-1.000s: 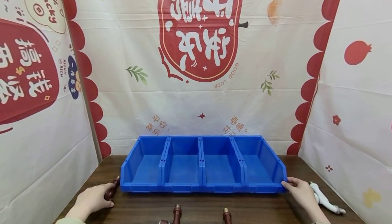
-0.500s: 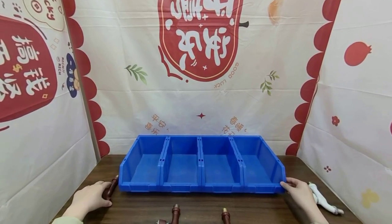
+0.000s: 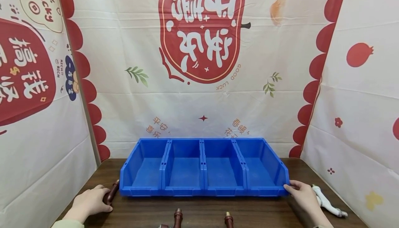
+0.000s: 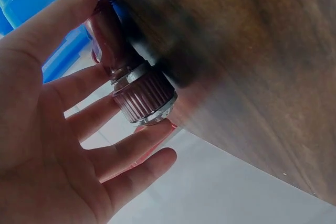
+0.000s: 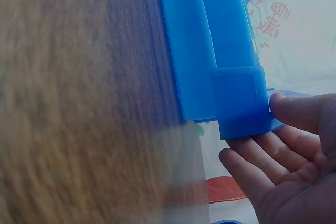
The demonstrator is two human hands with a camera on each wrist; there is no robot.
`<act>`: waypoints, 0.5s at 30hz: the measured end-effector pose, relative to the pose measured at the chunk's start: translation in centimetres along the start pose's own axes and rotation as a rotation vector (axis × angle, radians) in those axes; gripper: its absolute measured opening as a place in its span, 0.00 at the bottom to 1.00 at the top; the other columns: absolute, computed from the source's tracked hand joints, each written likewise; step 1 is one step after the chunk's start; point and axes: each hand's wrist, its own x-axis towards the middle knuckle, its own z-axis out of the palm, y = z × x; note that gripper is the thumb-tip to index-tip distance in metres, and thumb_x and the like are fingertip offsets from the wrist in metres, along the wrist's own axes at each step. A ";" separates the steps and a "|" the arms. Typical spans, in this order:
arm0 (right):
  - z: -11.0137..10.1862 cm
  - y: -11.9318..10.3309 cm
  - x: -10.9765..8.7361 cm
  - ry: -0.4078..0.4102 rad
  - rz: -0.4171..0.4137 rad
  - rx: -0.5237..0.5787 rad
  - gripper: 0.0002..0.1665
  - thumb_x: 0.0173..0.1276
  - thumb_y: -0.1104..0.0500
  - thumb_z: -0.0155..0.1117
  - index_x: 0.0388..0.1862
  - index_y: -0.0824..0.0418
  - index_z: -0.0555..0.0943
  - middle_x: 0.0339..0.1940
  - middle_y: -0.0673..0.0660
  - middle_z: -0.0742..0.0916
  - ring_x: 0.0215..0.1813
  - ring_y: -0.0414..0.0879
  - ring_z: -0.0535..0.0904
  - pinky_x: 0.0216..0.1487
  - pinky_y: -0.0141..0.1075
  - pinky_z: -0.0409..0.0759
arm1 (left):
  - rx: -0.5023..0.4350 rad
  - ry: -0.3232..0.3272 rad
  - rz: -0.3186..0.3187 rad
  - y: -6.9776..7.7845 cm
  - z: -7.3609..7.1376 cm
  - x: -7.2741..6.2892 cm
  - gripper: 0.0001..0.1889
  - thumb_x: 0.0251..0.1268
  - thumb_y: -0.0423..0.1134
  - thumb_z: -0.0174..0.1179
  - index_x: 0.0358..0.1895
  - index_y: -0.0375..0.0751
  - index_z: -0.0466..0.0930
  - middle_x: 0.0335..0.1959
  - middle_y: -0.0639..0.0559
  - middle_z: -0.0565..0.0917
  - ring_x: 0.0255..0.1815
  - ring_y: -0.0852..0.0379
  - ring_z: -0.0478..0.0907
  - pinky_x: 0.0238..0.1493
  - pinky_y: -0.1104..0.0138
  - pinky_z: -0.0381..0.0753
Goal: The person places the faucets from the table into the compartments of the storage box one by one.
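A row of joined blue bins (image 3: 204, 192) stands on the dark wood table. My right hand (image 3: 303, 195) holds its front right corner, thumb on one face and fingers behind, as the right wrist view shows of the bin's blue edge (image 5: 241, 103). At the left end, my left hand (image 3: 90, 202) has thumb and fingers around a dark red-brown handle-like piece (image 3: 112, 193) beside the bins. In the left wrist view this piece (image 4: 144, 98) has a ribbed collar and a silvery end; the ring and little fingers reach past it.
Two more red-brown pieces, one (image 3: 178, 217) near the middle and one (image 3: 229, 219) right of it, both with metal tips, are cut off by the lower edge. A white handle-like piece (image 3: 328, 203) lies right of my right hand. Printed cloth walls (image 3: 199, 99) enclose the table.
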 end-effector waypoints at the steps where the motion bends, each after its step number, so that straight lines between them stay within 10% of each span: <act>1: 0.0 0.0 0.0 0.002 0.000 0.000 0.29 0.70 0.54 0.61 0.53 0.82 0.75 0.39 0.66 0.87 0.39 0.48 0.83 0.35 0.33 0.77 | 0.002 -0.003 0.000 0.0 0.0 0.1 0.37 0.35 0.64 0.73 0.49 0.42 0.83 0.45 0.46 0.79 0.37 0.41 0.78 0.30 0.44 0.75; 15: 0.0 0.2 0.1 -0.014 0.009 0.007 0.30 0.71 0.53 0.61 0.54 0.82 0.74 0.37 0.64 0.87 0.34 0.45 0.82 0.32 0.33 0.77 | 0.047 -0.015 0.010 0.1 0.0 0.3 0.36 0.35 0.63 0.73 0.48 0.41 0.82 0.42 0.46 0.78 0.34 0.42 0.76 0.30 0.45 0.75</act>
